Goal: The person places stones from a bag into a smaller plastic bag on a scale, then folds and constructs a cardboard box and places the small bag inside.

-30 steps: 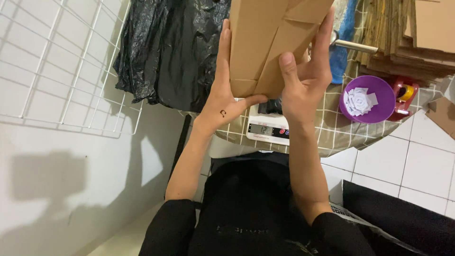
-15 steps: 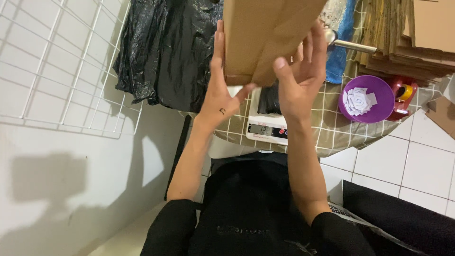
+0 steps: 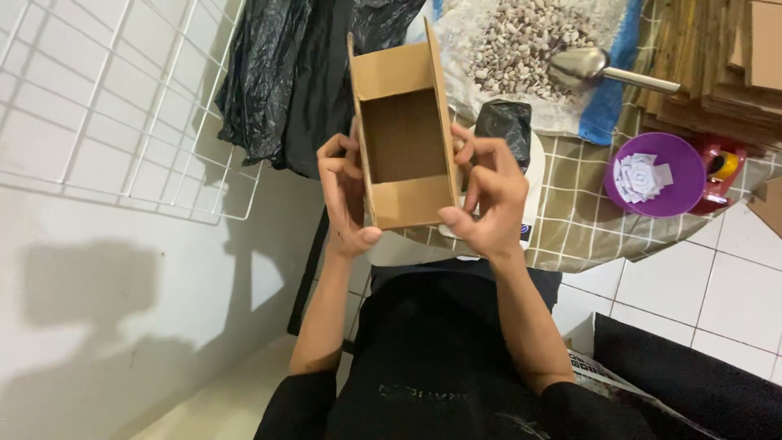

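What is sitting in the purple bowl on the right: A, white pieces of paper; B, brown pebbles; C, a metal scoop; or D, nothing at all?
A: the purple bowl holds white pieces of paper, while the metal scoop lies farther back on the pile of pebbles.

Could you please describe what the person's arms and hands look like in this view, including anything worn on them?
Both hands, the left hand and the right hand, are bare: no gloves, rings or watch show. The forearms are uncovered too. Black sleeves start only near the elbows, matching the black top.
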